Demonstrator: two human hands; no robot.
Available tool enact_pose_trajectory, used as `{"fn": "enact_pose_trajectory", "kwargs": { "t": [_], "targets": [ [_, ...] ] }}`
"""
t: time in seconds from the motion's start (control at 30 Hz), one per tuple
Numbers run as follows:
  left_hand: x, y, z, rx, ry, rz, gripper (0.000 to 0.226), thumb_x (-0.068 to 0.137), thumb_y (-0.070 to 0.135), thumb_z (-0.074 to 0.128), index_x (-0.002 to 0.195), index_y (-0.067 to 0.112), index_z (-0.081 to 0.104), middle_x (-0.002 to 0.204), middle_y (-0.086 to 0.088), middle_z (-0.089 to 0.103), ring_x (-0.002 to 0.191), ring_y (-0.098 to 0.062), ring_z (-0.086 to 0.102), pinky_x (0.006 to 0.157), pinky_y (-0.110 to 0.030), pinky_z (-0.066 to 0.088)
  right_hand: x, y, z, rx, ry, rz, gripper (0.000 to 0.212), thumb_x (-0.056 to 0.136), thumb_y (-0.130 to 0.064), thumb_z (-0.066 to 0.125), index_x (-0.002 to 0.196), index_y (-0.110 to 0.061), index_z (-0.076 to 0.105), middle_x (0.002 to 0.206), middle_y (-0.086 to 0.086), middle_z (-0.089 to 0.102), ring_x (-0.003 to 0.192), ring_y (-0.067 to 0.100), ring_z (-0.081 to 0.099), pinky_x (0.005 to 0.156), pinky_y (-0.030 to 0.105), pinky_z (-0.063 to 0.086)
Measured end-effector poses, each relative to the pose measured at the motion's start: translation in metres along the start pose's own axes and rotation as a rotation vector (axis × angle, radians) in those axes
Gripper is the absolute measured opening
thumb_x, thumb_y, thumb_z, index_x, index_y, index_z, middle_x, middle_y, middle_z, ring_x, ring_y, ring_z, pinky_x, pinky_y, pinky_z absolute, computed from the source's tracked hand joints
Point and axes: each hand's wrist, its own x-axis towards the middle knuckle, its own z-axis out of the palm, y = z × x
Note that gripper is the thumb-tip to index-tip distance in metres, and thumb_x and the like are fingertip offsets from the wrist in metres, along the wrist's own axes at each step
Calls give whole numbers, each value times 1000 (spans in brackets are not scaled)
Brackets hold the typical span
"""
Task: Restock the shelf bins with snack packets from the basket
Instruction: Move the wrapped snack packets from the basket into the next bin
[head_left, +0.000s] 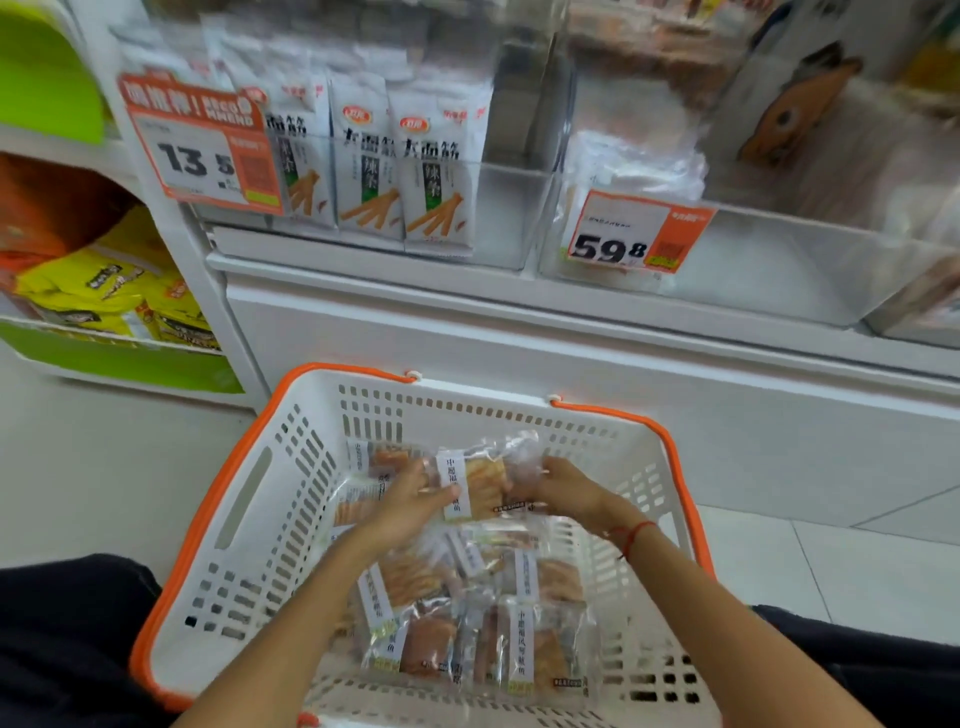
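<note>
While we crouched on the pale tiled floor (857, 566), our view took in a white shelf unit (519, 332) rising just behind the basket (244, 499). On its lowest level stood two clear bins side by side. In the left bin (511, 218) white packets printed with orange sticks (439, 171) stood upright in rows toward its left part, and an orange price tag reading 13.5 (202, 150) hung on its front. The right bin (779, 270) carried an orange tag reading 59.8 (636, 234); what lay inside it was blurred, perhaps a stack of clear packets. To the far left a green rack (119, 358) held yellow bags (104, 291).

The basket was white plastic with slotted walls and an orange rim, and it sat on the floor between our dark-clothed knees (67, 644). Clear snack packets (467, 613) lay heaped across its bottom, each showing orange-brown strips inside and a white label strip with dark characters down one side.

Both hands were inside the basket, toward its far wall. Our left hand (410, 501) had its fingers curled round the left edge of one raised packet (480, 486), and our right hand (563, 491), with a red string (631, 538) at the wrist, gripped that same packet's right edge. That packet was held just above the heap, tilted, with its label facing us.
</note>
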Motion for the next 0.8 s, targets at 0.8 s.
{"fn": "enact_pose_trajectory", "kwargs": {
  "t": [0.8],
  "targets": [
    [-22,316,-16,305,359,894,33,87,30,65,114,37,47,110,11,64,98,-12,63,86,-42,52,-127,-200,-214,-234,644,-961,22,86,-8,66,104,-17,60,101,-7,67,96,6,65,87,32,54]
  ]
}}
